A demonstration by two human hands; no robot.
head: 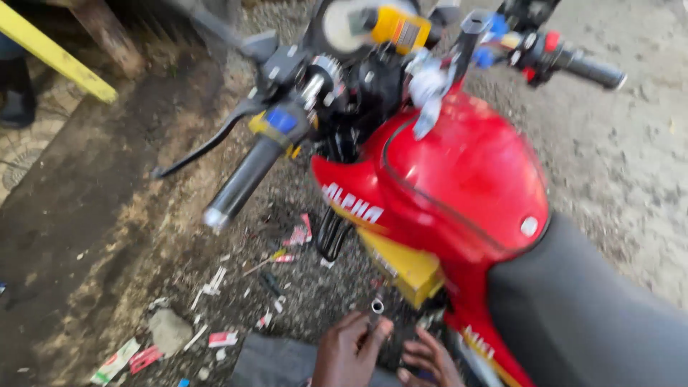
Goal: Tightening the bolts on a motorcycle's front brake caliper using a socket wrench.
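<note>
A red motorcycle stands before me, its red fuel tank (473,168) in the middle and black seat (588,315) at lower right. My left hand (349,351) is low beside the engine area and grips a small metal tube-shaped tool (376,309) that points upward. My right hand (430,358) rests just to its right, fingers bent against the dark engine parts under a yellow side panel (405,269); whether it holds anything is hidden. The picture is blurred by motion.
The left handlebar grip (240,183) and its lever (208,140) jut out to the left; the right grip (591,69) is at top right. Litter and scraps (215,287) lie on dark oily ground. A yellow bar (54,51) crosses the top left corner.
</note>
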